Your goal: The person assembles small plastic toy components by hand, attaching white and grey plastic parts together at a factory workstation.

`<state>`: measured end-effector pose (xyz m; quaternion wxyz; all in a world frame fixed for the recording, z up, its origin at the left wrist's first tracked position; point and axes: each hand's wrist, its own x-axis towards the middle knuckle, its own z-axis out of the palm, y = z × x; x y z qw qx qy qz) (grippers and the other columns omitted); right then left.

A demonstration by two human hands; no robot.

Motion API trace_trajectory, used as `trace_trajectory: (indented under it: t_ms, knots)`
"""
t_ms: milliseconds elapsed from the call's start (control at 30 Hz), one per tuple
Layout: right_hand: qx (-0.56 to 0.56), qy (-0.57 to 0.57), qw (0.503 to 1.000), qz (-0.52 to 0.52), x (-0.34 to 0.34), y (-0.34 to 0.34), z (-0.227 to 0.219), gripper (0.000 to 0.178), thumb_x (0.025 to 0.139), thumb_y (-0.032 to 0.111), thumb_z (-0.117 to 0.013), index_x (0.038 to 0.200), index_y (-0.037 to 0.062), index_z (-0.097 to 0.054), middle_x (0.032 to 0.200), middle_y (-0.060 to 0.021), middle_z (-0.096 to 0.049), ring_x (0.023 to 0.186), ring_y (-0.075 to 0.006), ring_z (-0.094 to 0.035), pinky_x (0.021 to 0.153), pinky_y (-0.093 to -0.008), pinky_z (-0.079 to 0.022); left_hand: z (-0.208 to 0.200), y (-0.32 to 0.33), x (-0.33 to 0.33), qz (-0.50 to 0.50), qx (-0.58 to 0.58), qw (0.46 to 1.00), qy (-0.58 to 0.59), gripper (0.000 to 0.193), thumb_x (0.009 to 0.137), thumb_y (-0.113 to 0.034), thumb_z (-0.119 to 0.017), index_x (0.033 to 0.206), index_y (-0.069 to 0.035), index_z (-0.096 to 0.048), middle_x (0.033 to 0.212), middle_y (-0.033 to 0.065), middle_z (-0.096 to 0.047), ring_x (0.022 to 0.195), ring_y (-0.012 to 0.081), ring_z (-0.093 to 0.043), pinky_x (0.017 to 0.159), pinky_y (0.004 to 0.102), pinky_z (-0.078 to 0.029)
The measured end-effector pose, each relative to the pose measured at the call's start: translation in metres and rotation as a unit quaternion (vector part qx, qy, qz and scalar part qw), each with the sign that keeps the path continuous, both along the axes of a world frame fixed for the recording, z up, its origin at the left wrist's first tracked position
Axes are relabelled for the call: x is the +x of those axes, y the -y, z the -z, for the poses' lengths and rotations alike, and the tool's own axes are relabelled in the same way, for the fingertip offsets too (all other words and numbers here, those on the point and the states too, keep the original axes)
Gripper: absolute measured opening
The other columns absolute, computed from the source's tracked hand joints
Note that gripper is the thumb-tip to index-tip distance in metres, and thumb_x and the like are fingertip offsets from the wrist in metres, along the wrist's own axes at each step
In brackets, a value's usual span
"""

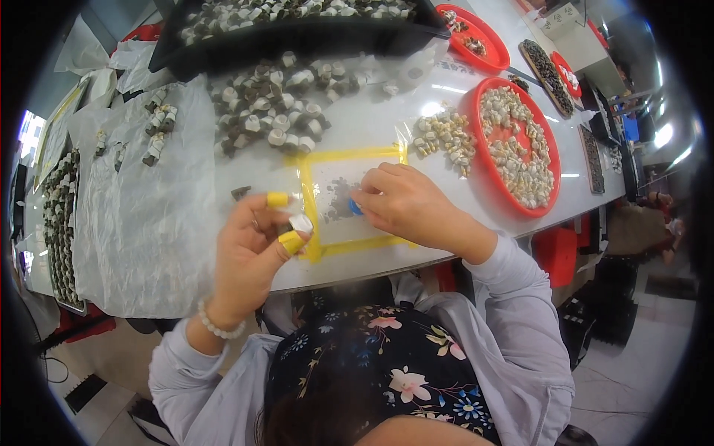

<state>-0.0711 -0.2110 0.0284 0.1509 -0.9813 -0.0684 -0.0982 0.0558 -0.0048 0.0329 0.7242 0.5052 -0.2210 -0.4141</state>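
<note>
My left hand (256, 241), with yellow tape round its thumb and a fingertip, pinches a small white cup-shaped piece (301, 223) above the table. My right hand (401, 201) is closed, its fingertips on a small round blue thing (355, 206), mostly covered by the fingers. Under it lies a clear sheet framed by yellow tape (320, 251), smudged with grey in the middle. Behind my hands spreads a loose heap of white-and-dark small pieces (277, 119). One dark piece (241, 193) lies alone near my left fingers.
A black tray (297, 41) full of similar pieces stands at the back. At right, a red round tray (552, 186) holds cream-coloured pieces, with a pile (445, 141) beside it. White sheeting (141, 245) covers the left side, next to a long filled tray (61, 230).
</note>
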Motion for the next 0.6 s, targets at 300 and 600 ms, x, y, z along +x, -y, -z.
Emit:
trace_trajectory:
  t_ms: [300, 600]
  knots:
    - [0.085, 0.035, 0.996, 0.012, 0.001, 0.002, -0.006, 0.025, 0.068, 0.003, -0.067, 0.093, 0.0044, -0.065, 0.079, -0.007, -0.056, 0.069, -0.0226, -0.055, 0.06, -0.0326, -0.044, 0.032, 0.011, -0.041, -0.059, 0.03, 0.969, -0.239, 0.028, 0.08, 0.002, -0.062, 0.108, 0.004, -0.056, 0.09, 0.0121, -0.064, 0.069, 0.0162, -0.061, 0.063, 0.0239, -0.049]
    - [0.07, 0.037, 0.996, 0.028, -0.002, -0.002, -0.007, 0.025, 0.068, 0.004, -0.067, 0.094, 0.0052, -0.065, 0.08, -0.0062, -0.057, 0.071, -0.0215, -0.056, 0.063, -0.0324, -0.044, 0.053, 0.012, -0.039, -0.019, -0.041, 0.98, -0.193, 0.03, 0.079, 0.003, -0.062, 0.109, 0.006, -0.056, 0.09, 0.0119, -0.064, 0.073, 0.0173, -0.062, 0.064, 0.0253, -0.049]
